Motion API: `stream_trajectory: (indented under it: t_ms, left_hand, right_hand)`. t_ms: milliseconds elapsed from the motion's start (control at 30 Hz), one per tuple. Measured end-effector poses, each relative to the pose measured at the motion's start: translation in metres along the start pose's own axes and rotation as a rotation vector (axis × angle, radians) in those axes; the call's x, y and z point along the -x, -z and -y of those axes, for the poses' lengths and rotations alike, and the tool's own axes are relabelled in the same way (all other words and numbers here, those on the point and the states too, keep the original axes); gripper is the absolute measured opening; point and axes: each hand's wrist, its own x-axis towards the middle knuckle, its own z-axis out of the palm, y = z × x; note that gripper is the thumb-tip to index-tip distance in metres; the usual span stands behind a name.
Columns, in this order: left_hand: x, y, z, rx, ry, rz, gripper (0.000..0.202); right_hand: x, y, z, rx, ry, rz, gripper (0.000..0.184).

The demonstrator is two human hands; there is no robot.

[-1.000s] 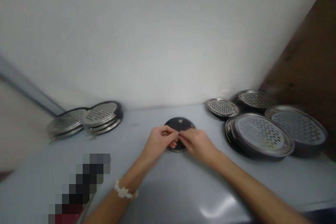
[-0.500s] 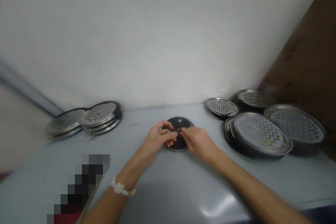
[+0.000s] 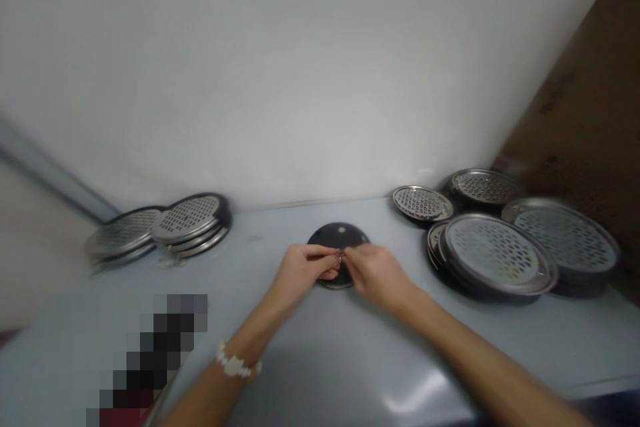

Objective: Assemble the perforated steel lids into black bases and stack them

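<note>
A left hand [image 3: 305, 273] and a right hand [image 3: 376, 275] pinch together over a dark round disc [image 3: 336, 235] on a pale grey table [image 3: 505, 347].

Their fingertips [image 3: 338, 256] meet at the disc's middle, but I can't tell whether they're grasping anything tiny there. The matte black disc lies flat at 12 o'clock from the hands, with a thin metal rim showing at its near edge. A white beaded bracelet [image 3: 236, 365] circles the left wrist. Round perforated steel trays lean in stacks [image 3: 189, 219] at 10 o'clock, and more lie in stacks [image 3: 495, 253] at 2 o'clock, before a smooth white wall [image 3: 300, 80].
</note>
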Motion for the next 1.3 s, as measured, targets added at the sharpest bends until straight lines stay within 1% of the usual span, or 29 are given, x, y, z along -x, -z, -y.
stream_trajectory:
  t_ms: [200,400,667,800,967,1133,1300]
  left_hand:
    - [0.001,-0.006,0.003,0.071,-0.001,-0.022,0.025]
    - [0.000,-0.009,0.008,0.168,0.021,-0.007,0.038]
    - [0.001,-0.016,0.012,0.345,0.000,0.033,0.052]
    - [0.005,-0.023,0.010,0.411,-0.040,0.010,0.054]
    - [0.009,-0.030,0.010,0.469,-0.055,-0.032,0.054]
    - [0.009,-0.032,0.014,0.505,-0.072,-0.039,0.056]
    - [0.007,-0.029,0.017,0.524,-0.033,-0.023,0.057]
  right_hand:
    - [0.001,-0.001,0.002,0.020,-0.017,0.011,0.017]
    - [0.001,-0.003,0.002,0.027,-0.041,-0.008,0.017]
    - [0.001,-0.006,-0.001,0.000,-0.065,-0.059,0.018]
    - [0.001,-0.007,-0.001,-0.017,-0.067,-0.086,0.019]
    - [0.001,-0.005,-0.003,-0.035,-0.060,-0.104,0.019]
    - [0.001,-0.004,-0.003,-0.041,-0.063,-0.103,0.019]
    - [0.002,-0.005,-0.003,-0.030,-0.068,-0.082,0.018]
